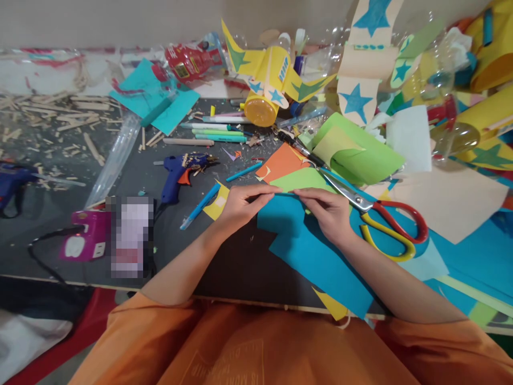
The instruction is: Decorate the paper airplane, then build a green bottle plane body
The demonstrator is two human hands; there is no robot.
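My left hand (pixel 241 205) and my right hand (pixel 329 212) meet over the middle of the table, each pinching one end of a thin blue piece of paper (pixel 285 193), seen almost edge-on. Beneath them lie blue paper sheets (pixel 326 262) and a light green paper (pixel 306 177), with an orange paper (pixel 279 160) just beyond. Large scissors (pixel 360 201) with red and yellow handles rest beside my right hand, blades partly over the papers. Left of my left hand, a blue pen (pixel 201 205) lies on a yellow scrap (pixel 217 203).
Blue glue guns (pixel 171 174) (pixel 14 182), a pink power strip (pixel 85 238) and a blurred-out rectangle (pixel 132 237) are on the left. Wood sticks (pixel 52 115) litter the back left. Markers (pixel 218 133), a yellow paper-covered bottle (pixel 272 75) and star-decorated paper (pixel 356 99) stand behind.
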